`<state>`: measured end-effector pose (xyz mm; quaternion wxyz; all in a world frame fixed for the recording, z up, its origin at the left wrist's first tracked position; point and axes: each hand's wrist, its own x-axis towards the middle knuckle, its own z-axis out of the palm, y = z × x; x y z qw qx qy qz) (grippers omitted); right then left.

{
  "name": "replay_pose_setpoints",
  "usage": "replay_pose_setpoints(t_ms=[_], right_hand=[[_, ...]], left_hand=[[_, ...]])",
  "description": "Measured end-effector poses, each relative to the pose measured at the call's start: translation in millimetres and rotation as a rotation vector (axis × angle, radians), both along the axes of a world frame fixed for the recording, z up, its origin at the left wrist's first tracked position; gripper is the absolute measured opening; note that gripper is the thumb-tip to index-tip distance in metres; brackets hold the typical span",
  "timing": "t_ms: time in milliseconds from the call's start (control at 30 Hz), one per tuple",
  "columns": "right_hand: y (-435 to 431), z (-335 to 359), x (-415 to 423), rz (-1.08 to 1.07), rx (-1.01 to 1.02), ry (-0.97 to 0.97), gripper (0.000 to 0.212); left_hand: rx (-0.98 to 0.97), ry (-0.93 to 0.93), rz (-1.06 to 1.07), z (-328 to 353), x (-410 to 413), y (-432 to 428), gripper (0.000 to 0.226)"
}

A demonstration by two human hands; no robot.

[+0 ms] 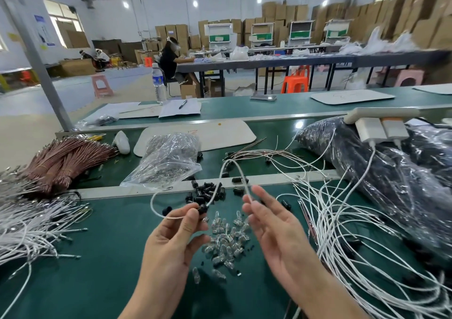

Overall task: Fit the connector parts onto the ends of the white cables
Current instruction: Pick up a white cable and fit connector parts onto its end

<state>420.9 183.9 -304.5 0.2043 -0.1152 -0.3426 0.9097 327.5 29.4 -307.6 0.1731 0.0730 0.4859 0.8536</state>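
My left hand (177, 233) pinches a small black connector part (202, 208) together with a white cable (234, 167) between thumb and fingertips. That cable arches up and over to my right hand (269, 223), whose thumb and forefinger pinch its other end while the remaining fingers stay spread. A second white strand loops left from my left hand. Below and between the hands lies a heap of clear glass-like parts (226, 240). Black connector parts (208, 191) are scattered just beyond the hands.
White cables lie piled at the left (29, 230) and in a tangle at the right (354, 220). A brown wire bundle (66, 159), a clear bag of parts (168, 159) and big black bags (391, 171) sit on the green bench. A person sits far off.
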Motion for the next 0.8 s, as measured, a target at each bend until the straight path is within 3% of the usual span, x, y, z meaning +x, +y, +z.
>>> replay_pose_setpoints(t_ms=[133, 267, 367, 467, 567, 667, 800], right_hand=[[23.7, 6.0, 10.1, -0.111, -0.208, 0.053, 0.028], [33.7, 11.7, 16.0, -0.087, -0.407, 0.252, 0.071], [25.7, 10.1, 14.9, -0.011, -0.422, 0.259, 0.062], [3.5, 3.7, 5.4, 0.145, -0.315, 0.176, 0.034], [-15.3, -1.4, -3.8, 0.208, -0.074, 0.119, 0.037], [-21.6, -0.7, -5.8, 0.186, 0.233, 0.059, 0.046], [-25.1, 0.2, -1.8, 0.072, 0.679, -0.007, 0.036]], left_hand=[[0.032, -0.025, 0.050, -0.8, -9.6, -5.9, 0.014], [0.102, -0.102, 0.058, -1.4, -11.3, -7.1, 0.013], [0.164, -0.182, 0.048, 0.7, -11.2, -6.1, 0.016], [0.178, -0.213, 0.029, 0.6, -9.5, -4.1, 0.017], [0.076, -0.111, -0.030, -1.5, -4.3, -1.1, 0.013], [-0.105, 0.135, -0.064, -4.3, 1.9, 1.2, 0.019], [-0.216, 0.330, -0.069, -6.1, 6.7, 2.3, 0.014]])
